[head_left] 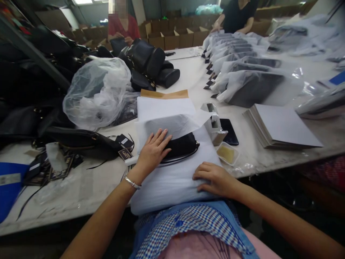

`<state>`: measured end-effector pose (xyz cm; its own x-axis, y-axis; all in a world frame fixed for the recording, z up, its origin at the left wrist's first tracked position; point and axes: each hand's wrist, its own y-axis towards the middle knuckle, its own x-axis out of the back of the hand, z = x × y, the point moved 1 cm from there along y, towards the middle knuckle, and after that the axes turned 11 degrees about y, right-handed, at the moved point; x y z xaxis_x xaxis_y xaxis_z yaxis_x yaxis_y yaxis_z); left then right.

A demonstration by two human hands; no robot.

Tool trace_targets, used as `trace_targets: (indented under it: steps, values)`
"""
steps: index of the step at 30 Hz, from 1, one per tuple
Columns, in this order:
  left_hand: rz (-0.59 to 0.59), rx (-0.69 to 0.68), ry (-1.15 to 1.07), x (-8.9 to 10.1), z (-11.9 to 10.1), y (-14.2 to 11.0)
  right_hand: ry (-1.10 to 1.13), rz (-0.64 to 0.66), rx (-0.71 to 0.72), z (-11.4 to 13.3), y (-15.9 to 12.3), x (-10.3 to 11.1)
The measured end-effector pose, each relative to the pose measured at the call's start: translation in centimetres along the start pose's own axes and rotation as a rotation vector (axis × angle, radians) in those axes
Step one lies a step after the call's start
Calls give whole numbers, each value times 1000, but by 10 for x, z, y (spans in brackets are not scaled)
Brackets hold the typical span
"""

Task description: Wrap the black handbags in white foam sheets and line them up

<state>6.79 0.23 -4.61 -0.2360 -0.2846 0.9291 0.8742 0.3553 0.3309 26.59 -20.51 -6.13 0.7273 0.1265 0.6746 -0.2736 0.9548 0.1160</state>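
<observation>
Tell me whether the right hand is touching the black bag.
No, the right hand rests on the white sheets, apart from the black bag.

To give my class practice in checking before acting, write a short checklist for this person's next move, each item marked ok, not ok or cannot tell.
1. Left hand lying flat over the thin paper and black bag: ok.
2. Right hand resting on the white sheets: ok.
3. Right hand gripping a sheet: cannot tell.
4. Bag wholly covered by the thin paper: not ok; its near part shows.
5. Strap covered: not ok; it lies exposed along the bag's near side.
6. Plastic dish apart from the right hand: ok.
</observation>
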Motion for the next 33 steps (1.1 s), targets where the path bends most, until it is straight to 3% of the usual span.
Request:
trace_targets:
  steps: [6, 13, 18, 21, 26, 30, 33]
  values:
    - [8, 5, -23, 1, 0, 1, 53, 18, -66, -8, 8, -3]
    - [37, 17, -68, 6, 2, 2, 65, 55, -162, 1, 17, 8]
    - [77, 22, -129, 12, 5, 4, 105, -23, -201, 6, 29, 25]
    - [110, 27, -175, 18, 9, 8, 15, -120, -188, 5, 38, 31]
    - [238, 5, -218, 30, 8, 11, -271, -266, -179, 0, 56, 30]
    - [291, -42, -164, 32, 2, 9, -285, -317, -202, -2, 61, 28]
    - [294, -15, -117, 26, 0, 7, -261, -372, -125, 5, 52, 29]
